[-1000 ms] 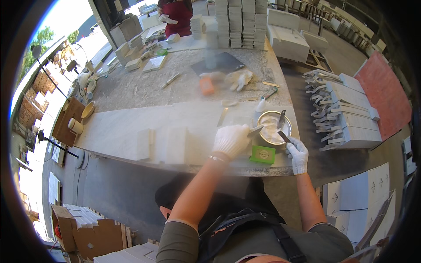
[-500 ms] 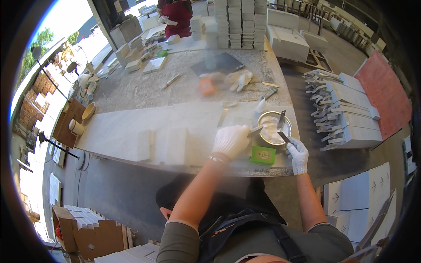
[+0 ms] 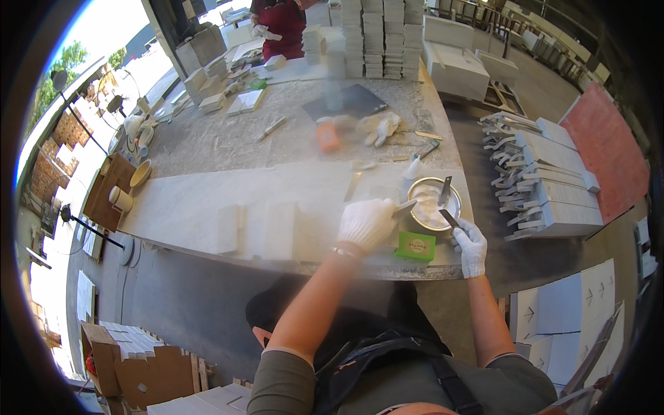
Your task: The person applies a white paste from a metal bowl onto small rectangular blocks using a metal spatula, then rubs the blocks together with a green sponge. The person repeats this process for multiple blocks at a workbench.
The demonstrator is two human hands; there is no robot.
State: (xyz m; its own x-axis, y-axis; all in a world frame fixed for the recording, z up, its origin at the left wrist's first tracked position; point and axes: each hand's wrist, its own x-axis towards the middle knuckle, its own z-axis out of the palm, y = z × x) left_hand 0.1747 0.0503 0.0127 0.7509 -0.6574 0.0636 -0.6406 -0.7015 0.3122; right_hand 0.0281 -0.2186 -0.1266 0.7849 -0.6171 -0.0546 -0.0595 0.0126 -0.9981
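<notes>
Both gloved hands are busy around the metal bowl [image 3: 431, 227], so that's my landmark from this end of the feed. Left hand [image 3: 365, 223] is just left of the bowl, fingers curled closed, with a grey blade [image 3: 404, 207] poking out toward the rim. How exactly it grips the back end I can't tell, since the glove covers it. Right hand [image 3: 472, 246] is at the bowl's near right side, thumb and fingers pinched on a dark blade [image 3: 449, 218] that slants over the near rim; can't tell if the tip touches the white paste [image 3: 426, 199] inside. Another dark strip [image 3: 445, 189] leans in the far right part of the bowl.

Just nearside of the bowl I've got a green box [image 3: 416, 245], and at its far left a white bottle [image 3: 413, 169]. Well left of the bowl, pale blocks [image 3: 279, 229] look smeary on my feed. Beyond it lie pale work gloves [image 3: 380, 128] and, further left, a blurred orange box [image 3: 328, 137]. Way past the bowl, a person in a red apron [image 3: 283, 38] is near tall tile stacks [image 3: 382, 41].
</notes>
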